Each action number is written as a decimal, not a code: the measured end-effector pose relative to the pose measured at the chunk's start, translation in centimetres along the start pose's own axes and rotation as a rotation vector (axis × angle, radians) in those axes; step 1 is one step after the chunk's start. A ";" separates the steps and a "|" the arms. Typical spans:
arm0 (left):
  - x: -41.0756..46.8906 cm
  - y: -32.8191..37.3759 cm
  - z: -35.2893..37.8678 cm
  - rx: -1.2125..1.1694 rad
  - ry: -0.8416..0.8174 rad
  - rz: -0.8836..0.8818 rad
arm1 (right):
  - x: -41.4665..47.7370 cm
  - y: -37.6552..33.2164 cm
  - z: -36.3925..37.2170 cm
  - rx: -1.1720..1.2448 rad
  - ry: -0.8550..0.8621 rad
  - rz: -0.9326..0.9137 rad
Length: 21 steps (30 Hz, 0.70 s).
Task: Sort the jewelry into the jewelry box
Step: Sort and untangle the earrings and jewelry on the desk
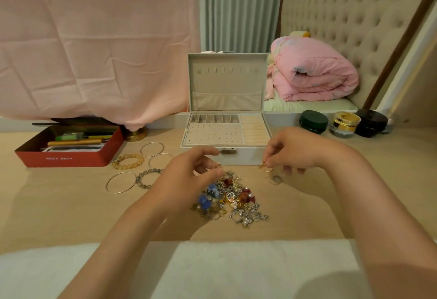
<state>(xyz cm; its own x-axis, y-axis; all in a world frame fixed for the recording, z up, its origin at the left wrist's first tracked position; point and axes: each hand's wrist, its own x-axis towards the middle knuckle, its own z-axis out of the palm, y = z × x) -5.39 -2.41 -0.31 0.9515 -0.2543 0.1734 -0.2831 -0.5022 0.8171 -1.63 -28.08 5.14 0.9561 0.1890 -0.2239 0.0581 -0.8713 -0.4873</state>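
Note:
A pale grey jewelry box [243, 156] stands open at the table's middle, lid upright, showing a holed earring pad, small slots and ring rolls. In front of it lies a heap of small jewelry [233, 200] with blue, red, gold and silver pieces. My left hand [189, 175] hovers over the heap's left edge and pinches a small piece at its fingertips. My right hand [290, 152] pinches a small gold piece beside the box's front right corner. A ring [275, 178] lies just below it. Bangles [120, 183] and a yellow bead bracelet [128, 161] lie to the left.
A red tin [68, 158] of pens stands at the left. Three cosmetic jars [344, 123] sit at the back right. A brass stand foot [136, 134] shows under pink cloth behind. A white towel [212, 272] covers the near table edge.

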 end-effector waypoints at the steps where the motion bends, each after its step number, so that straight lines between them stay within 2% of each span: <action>1: 0.5 0.6 0.9 0.115 -0.033 0.037 | 0.0 1.2 -0.7 -0.050 0.041 0.058; 3: 1.7 1.9 2.9 0.263 -0.106 0.115 | 0.0 3.1 -1.5 -0.102 0.098 0.168; 5: 3.0 3.0 5.1 0.307 -0.166 0.163 | 0.2 4.3 -1.6 -0.107 0.105 0.233; 12: 5.8 4.0 11.6 0.531 -0.285 0.261 | 1.0 6.3 -0.3 0.028 0.035 0.291; 16: 5.9 3.1 11.9 0.539 -0.257 0.266 | 1.5 7.1 -0.7 0.092 -0.042 0.267; 21: 5.8 2.3 11.8 0.498 -0.142 0.222 | 2.3 7.2 0.1 0.136 -0.084 0.249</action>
<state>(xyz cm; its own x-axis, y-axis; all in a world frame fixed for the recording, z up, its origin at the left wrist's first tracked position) -1.94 -14.80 -3.97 0.8469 -0.4896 0.2076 -0.5300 -0.7449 0.4053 0.98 -33.83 0.99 0.9085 0.0184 -0.4174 -0.2201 -0.8281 -0.5156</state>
